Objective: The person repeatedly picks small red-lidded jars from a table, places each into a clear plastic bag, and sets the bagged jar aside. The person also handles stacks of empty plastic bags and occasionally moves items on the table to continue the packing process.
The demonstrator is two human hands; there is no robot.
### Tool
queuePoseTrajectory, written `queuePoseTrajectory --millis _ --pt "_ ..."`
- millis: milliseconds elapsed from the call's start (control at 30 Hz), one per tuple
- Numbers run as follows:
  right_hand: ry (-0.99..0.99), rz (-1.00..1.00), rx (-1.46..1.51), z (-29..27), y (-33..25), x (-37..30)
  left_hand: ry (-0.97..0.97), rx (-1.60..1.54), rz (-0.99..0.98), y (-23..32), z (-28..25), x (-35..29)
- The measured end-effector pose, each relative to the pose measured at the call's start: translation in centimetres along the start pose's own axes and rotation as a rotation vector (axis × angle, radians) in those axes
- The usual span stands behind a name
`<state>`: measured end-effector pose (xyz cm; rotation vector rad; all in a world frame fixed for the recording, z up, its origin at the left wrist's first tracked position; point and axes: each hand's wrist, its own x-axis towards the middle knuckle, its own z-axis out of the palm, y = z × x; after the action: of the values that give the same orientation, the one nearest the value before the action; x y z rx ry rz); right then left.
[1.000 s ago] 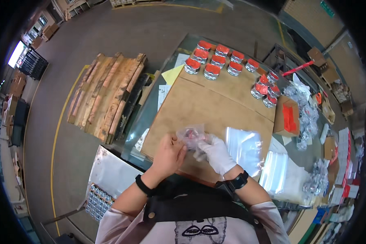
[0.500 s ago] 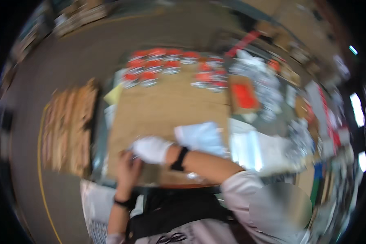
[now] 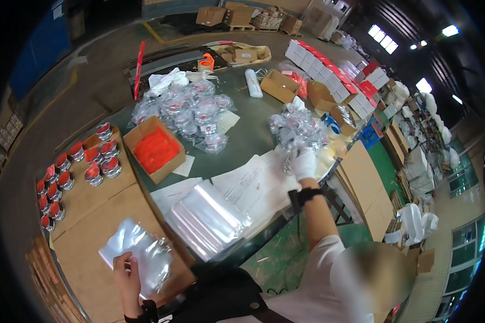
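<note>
My right hand (image 3: 305, 163), in a white glove, reaches out to the right over the table. Its fingers close on a round metal part in a clear bag (image 3: 288, 165), partly hidden by the glove. It is at the near edge of a heap of similar bagged metal parts (image 3: 295, 128). My bare left hand (image 3: 127, 273) hovers at or touches the near left edge of a stack of clear plastic bags (image 3: 140, 253) on the cardboard sheet (image 3: 99, 212). Its fingers are loosely bent and apart, with nothing visible in them.
Metal parts with red tops (image 3: 63, 178) stand in rows at the cardboard's far left. Beside them is a carton of red pieces (image 3: 155, 148). A larger heap of bagged parts (image 3: 186, 107) lies behind. More clear film bags (image 3: 207, 220) rest over paper sheets (image 3: 242, 185). Red-and-white boxes (image 3: 328, 75) line the back.
The view has swung to the right. My hands, close together over the cardboard before, are now far apart: the right one has gone to the bagged heap, the left one is by the clear bags.
</note>
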<state>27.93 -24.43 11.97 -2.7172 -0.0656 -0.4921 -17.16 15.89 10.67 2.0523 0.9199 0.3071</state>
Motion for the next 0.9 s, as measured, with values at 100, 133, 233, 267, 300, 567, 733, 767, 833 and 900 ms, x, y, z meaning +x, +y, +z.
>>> queuePoseTrajectory --millis 100,133,233,267,300,567,733,767,833,900 --pt "-0.037 0.059 -0.187 2.4 6.0 5.4 0.134 0.256 0.114 -2.0 3.5 2.2" --pt "-0.064 0.109 -0.2 2.8 6.0 6.4 0.209 0.348 0.163 -2.5 4.5 2.5" --pt "0.106 0.074 -0.244 4.6 6.3 7.7 0.408 0.36 0.138 -2.8 6.2 2.6" --pt "0.19 -0.01 -0.23 4.5 3.9 6.8 0.324 0.349 0.075 -4.1 6.5 2.1" --pt "0.265 -0.099 -0.192 4.6 0.3 5.0 0.257 0.344 -0.003 -5.9 6.1 1.9" --pt "-0.827 -0.734 0.75 4.7 -27.5 -23.0 0.256 -0.077 0.108 1.6 2.9 0.9" --pt "-1.522 -0.431 0.941 0.8 -38.2 -28.0 0.426 -0.514 -0.187 -2.8 -3.8 -2.1" --pt "-1.521 -0.349 1.032 0.9 -39.6 -29.5 0.344 -0.724 -0.217 -3.8 -5.6 -2.2" --pt "-1.187 -0.798 1.058 -0.1 -43.3 -33.3 0.124 -1.158 -0.282 -2.3 -9.7 -2.5" --pt "-1.188 -1.036 1.065 -0.3 -46.6 -36.9 0.235 -1.0 -0.262 -4.7 -11.9 -3.9"
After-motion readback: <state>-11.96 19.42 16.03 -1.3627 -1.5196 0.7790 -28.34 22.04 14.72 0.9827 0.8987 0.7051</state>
